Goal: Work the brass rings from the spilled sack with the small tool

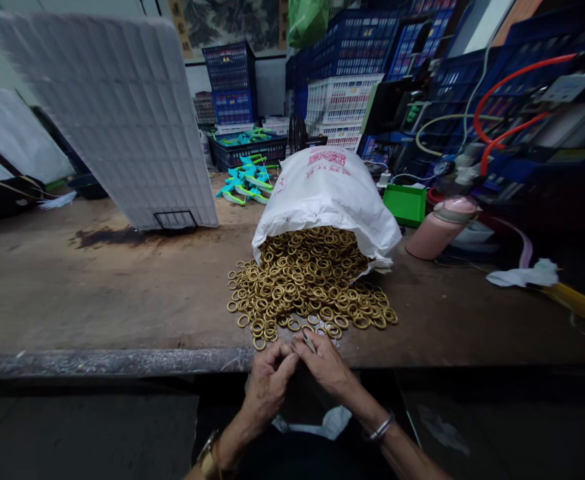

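A heap of brass rings (pixel 306 283) spills from a white sack (pixel 328 190) lying on its side on the brown workbench (pixel 97 293). Both hands meet at the bench's near edge, just in front of the heap. My left hand (pixel 268 385) is closed, its fingertips pinched together against the right hand. My right hand (pixel 325 363) is closed on a small thin grey piece (pixel 308 342) that sticks up from its fingers; I cannot make out what it is. A watch sits on the left wrist, a bangle on the right.
A tall white gridded panel (pixel 122 113) leans on the bench at left. Teal plastic parts (pixel 247 183), a green box (pixel 406 203) and a pink bottle (pixel 440 230) lie behind the sack. Blue and white crates (pixel 342 73) are stacked at the back. Hoses and machinery stand at right.
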Tool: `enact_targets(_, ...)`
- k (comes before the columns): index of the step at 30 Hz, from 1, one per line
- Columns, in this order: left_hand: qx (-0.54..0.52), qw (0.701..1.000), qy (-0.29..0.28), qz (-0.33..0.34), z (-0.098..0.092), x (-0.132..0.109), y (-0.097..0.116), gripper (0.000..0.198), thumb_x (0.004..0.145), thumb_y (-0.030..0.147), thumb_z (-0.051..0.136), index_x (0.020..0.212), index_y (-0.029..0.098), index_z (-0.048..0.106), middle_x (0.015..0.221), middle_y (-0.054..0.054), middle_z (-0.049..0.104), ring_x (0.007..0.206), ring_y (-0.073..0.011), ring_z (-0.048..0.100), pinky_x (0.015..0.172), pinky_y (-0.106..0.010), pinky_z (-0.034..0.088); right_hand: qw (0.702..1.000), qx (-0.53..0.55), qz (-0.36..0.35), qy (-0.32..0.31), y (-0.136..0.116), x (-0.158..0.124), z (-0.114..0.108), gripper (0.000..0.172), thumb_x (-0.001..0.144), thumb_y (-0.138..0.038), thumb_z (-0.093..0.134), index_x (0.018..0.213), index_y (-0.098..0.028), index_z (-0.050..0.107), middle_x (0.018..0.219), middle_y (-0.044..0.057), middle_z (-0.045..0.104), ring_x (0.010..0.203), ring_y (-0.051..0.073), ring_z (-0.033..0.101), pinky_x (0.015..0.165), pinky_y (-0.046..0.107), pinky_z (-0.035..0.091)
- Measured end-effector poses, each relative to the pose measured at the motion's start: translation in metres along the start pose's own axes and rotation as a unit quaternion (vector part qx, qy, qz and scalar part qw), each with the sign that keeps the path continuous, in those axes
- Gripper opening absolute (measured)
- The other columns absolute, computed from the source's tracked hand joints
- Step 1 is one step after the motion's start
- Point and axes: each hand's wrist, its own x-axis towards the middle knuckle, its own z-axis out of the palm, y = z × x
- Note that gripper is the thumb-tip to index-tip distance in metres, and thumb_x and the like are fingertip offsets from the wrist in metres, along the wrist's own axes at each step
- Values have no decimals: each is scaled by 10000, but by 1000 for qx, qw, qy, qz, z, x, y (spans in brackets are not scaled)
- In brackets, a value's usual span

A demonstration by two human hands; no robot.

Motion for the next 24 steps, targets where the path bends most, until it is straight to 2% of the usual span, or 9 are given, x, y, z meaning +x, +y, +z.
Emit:
enact_targets(7, -10, 999, -42, -26, 0, 2, -1, 337, 758, 449, 512, 575, 169, 467, 530, 34, 396, 504, -94, 328, 488, -209, 266, 998, 41, 44, 15, 4, 0, 2, 215, 769, -340, 431, 620, -185, 424, 582, -54, 385, 561, 92, 355, 534, 210, 319)
enact_targets(14, -50, 993, -65, -86, 1, 4, 2, 366, 738, 497, 519, 587, 168, 464, 478, 66, 348, 394, -52, 237, 405, -202, 166, 998, 20, 50, 42, 2, 3, 2, 246, 786, -363, 414, 615, -186, 438, 578, -42, 425, 555, 102, 392, 538, 225, 332)
enact_targets(19, -79, 990, -55, -101, 1, 5, -2, 379, 707, 517, 547, 600, 170, 441, 508, 58, 407, 392, -41, 261, 398, -195, 170, 998, 15, 40, 41, 2, 2, 2, 272, 808, -379, 399, 661, -170, 492, 604, -24, 474, 579, 108, 429, 569, 228, 357)
enact_targets(24, -66, 992, -51, -93, -1, 6, -5, 373, 727, 516, 524, 625, 167, 442, 517, 60, 405, 411, -44, 281, 401, -185, 191, 1000, -19, -5, 20, 1, 1, 2, 266, 820, -392, 393, 688, -179, 482, 618, -36, 459, 598, 101, 418, 570, 215, 346)
